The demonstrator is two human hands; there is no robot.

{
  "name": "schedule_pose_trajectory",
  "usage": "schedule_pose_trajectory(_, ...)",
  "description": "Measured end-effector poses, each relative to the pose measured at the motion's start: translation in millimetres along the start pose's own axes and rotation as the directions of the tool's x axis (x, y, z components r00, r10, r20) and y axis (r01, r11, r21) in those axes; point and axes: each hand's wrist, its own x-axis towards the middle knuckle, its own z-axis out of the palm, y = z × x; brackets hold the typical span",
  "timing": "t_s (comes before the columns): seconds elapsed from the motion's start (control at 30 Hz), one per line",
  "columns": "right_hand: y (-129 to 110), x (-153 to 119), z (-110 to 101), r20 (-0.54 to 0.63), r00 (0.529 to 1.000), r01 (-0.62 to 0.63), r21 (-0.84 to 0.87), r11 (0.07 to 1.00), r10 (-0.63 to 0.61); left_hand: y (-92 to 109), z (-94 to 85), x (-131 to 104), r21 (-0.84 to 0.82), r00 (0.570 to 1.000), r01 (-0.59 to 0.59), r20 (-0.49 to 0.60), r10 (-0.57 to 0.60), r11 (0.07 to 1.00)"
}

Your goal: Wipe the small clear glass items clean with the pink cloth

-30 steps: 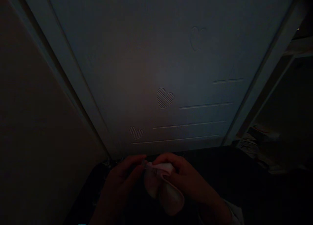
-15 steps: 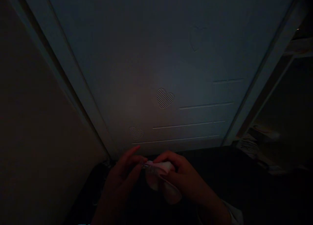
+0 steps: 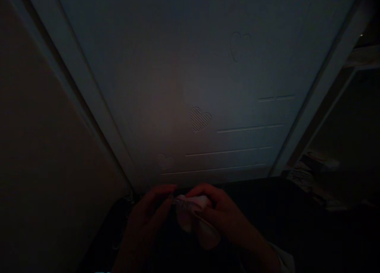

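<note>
Cloth [image 3: 199, 202] of pale pink colour sits in the right grip [image 3: 224, 209], which is pinched on it between the thumb and the fingers. Two rounded flaps [image 3: 208, 236] hang below this grip, a little to its left. At the left end of the cloth, between both grips, is a small shiny piece [image 3: 179, 203]; it is too dark to say what it is. The left grip [image 3: 145, 215] is bent, with its thumb and fingertips just beside this piece. Whether it is holding the piece, I am not able to say. Behind the right grip, at the lower right, a pale sleeve [image 3: 283, 259] is around the forearm.

Beyond and above both grips stands a pale panel [image 3: 178, 75]. It carries a striped heart [image 3: 200, 119] above the grips, a smaller heart [image 3: 165, 161] nearer to the left grip, and several straight grooves [image 3: 228, 151]. Well to the right of the right grip lie some pale items [image 3: 320, 162], too dim to name.
</note>
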Motion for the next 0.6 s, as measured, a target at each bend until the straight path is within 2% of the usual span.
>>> schedule_pose_trajectory(0.27,-0.2,-0.1,-0.4,0.001,1.0,-0.003,-0.015,1.0,0.003,-2.3,-2.7,2.2,0.012,0.996,-0.081,0.028,0.081,0.997)
schedule_pose_trajectory(0.43,0.1,-0.1,0.3,0.005,1.0,-0.01,0.007,1.0,0.01,-2.8,-2.9,2.3,0.095,0.999,-0.036,-0.005,0.037,0.995)
schedule_pose_trajectory(0.6,0.6,1.0,-0.2,-0.001,1.0,-0.015,0.007,1.0,0.015,-4.5,-4.7,3.7,0.116,0.998,-0.051,-0.016,0.053,0.992)
